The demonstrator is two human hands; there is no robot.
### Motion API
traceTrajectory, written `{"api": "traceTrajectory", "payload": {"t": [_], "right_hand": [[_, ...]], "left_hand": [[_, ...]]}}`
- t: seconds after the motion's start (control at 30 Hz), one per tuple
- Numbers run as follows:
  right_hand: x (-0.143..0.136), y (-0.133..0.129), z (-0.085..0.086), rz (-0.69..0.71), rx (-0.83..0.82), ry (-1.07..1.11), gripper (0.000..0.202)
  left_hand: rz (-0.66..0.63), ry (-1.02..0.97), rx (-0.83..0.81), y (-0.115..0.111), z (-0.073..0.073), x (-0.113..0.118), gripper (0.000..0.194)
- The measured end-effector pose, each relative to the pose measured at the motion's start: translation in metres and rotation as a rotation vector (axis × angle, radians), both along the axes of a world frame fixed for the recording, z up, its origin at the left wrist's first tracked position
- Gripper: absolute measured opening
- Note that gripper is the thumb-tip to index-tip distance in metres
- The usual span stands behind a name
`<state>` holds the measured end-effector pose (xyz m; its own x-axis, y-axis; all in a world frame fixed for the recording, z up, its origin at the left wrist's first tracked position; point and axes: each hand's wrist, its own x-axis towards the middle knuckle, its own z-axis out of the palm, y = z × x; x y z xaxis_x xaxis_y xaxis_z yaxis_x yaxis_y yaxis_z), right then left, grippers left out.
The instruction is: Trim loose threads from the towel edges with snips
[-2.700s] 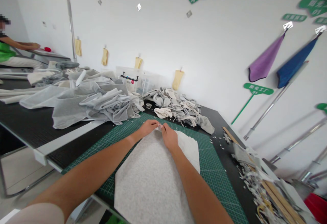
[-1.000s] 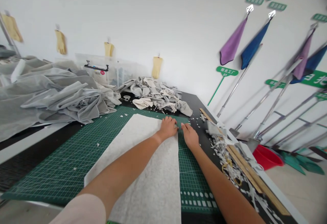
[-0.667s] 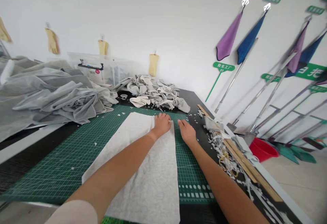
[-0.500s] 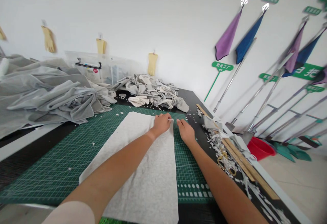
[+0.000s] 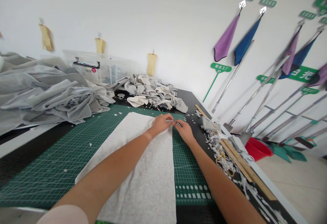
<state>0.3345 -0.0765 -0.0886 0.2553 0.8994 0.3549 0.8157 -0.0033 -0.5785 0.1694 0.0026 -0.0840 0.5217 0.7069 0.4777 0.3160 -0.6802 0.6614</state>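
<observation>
A light grey cloth [image 5: 143,169] lies flat on the green cutting mat [image 5: 63,156]. At its far right corner, my left hand [image 5: 162,122] is closed on the cloth's edge, fingers pinched together. Touching it from the right, my right hand [image 5: 183,128] is pinched at the same corner. A small dark thing shows at the right fingertips, too small to name.
Grey cloths are heaped at the left [image 5: 51,91] and in a smaller pile [image 5: 153,91] behind the mat, near a clear plastic box [image 5: 87,69]. Wooden strips [image 5: 237,156], yellow-handled scissors and white scraps line the right edge. A red basin [image 5: 258,149] stands beyond.
My right hand has moved left to meet my left hand at the cloth's corner, closing the gap between them. The view has shifted slightly.
</observation>
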Motion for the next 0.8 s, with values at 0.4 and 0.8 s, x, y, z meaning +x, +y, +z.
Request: {"api": "traceTrajectory", "payload": {"t": [0.4,0.8], "right_hand": [[0.0075,0.0057,-0.0083,-0.041,0.039,-0.028,0.025],[-0.002,-0.0005,-0.0048,-0.06,0.054,-0.074,0.021]], "left_hand": [[0.197,0.151,0.036,0.001,-0.0028,0.0036,0.021],[0.325,0.286,0.107,-0.0032,-0.0043,0.0065,0.044]]}}
